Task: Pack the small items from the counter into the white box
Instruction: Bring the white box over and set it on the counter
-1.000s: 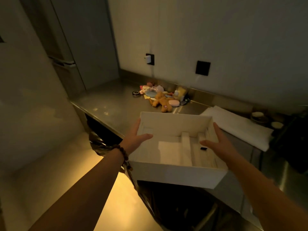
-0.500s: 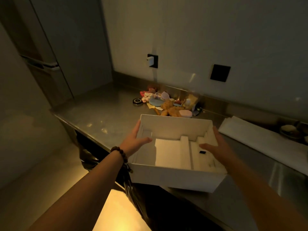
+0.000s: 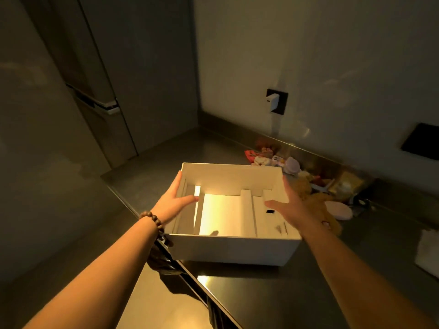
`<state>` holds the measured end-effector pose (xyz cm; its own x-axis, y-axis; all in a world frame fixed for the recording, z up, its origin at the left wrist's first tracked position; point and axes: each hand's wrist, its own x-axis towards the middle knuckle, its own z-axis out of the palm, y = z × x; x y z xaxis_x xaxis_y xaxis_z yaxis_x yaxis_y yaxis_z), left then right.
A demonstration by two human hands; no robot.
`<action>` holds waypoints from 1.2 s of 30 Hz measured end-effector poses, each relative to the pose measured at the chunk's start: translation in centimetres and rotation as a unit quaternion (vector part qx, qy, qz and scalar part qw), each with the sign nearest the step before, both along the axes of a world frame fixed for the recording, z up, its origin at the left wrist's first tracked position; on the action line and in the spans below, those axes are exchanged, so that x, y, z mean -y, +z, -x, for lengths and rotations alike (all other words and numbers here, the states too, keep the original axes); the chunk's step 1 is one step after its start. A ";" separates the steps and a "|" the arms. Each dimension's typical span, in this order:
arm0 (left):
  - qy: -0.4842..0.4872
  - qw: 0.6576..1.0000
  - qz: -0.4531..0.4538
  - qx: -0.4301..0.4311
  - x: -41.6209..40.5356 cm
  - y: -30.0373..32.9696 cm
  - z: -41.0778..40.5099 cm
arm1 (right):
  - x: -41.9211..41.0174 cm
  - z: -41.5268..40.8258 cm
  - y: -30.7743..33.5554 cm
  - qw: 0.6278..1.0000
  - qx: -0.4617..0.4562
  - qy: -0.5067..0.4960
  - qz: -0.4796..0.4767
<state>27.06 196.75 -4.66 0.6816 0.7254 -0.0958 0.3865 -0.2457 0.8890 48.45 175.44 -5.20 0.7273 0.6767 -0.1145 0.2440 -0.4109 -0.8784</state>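
An open white box (image 3: 232, 250) with white cardboard dividers inside sits at the front edge of the steel counter (image 3: 356, 269); whether it rests on the counter or hovers just above it I cannot tell. My left hand (image 3: 171, 203) grips its left wall, thumb inside and fingers outside. My right hand (image 3: 294, 210) grips the right wall the same way. Behind the box, against the wall, lies a pile of small items (image 3: 280, 160), with a brown plush toy (image 3: 316, 200) and a pink round case (image 3: 338, 210) nearest my right hand.
A folded white sheet (image 3: 427, 250) lies on the counter at the far right. A black bag (image 3: 164, 264) hangs below the counter's front edge. A tall cabinet with a bar handle (image 3: 95, 100) stands at the left. Two wall sockets (image 3: 276, 100) sit above the counter.
Both hands have carried the box forward and to the right, close to the pile of small items. The view has swung left and nearer to the counter.
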 end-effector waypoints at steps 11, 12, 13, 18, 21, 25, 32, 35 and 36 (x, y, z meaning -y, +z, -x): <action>0.074 0.997 -0.008 -0.016 -15.3 -1.1 2.0 | -19.2 -1.4 -0.8 0.996 -0.032 0.079 -0.007; 0.076 0.997 -0.013 -0.015 -16.6 -1.1 1.9 | -20.8 -1.6 -0.7 0.995 -0.031 0.090 -0.009; 0.079 0.997 -0.018 -0.012 -17.9 -1.2 1.8 | -22.2 -1.9 -0.6 0.994 -0.030 0.102 -0.011; 0.081 0.996 -0.024 0.006 -22.5 -1.7 0.3 | -27.2 -3.8 -0.5 0.993 -0.016 0.118 -0.004; 0.079 0.997 -0.021 0.008 -23.5 -2.6 -1.2 | -28.7 -5.2 -1.0 0.991 -0.007 0.130 0.012; 0.088 0.996 -0.029 -0.008 -24.7 -3.4 -2.4 | -29.7 -6.4 -2.1 0.990 -0.007 0.139 0.018; 0.125 0.990 -0.057 -0.008 -24.8 -3.6 -3.1 | -30.6 -7.5 -1.9 0.989 0.008 0.147 0.027; 0.155 0.982 -0.102 -0.026 -24.2 -3.2 -2.8 | -30.2 -7.5 -1.5 0.988 0.003 0.152 0.036; 0.153 0.981 -0.114 -0.033 -23.8 -3.2 -2.4 | -29.8 -7.5 -1.5 0.988 0.001 0.146 0.046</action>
<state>29.50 220.57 -7.87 0.4261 0.9028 0.0574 0.5274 -0.2995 0.7951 55.96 205.28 -6.68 0.5029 0.8448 -0.1831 0.3663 -0.4001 -0.8401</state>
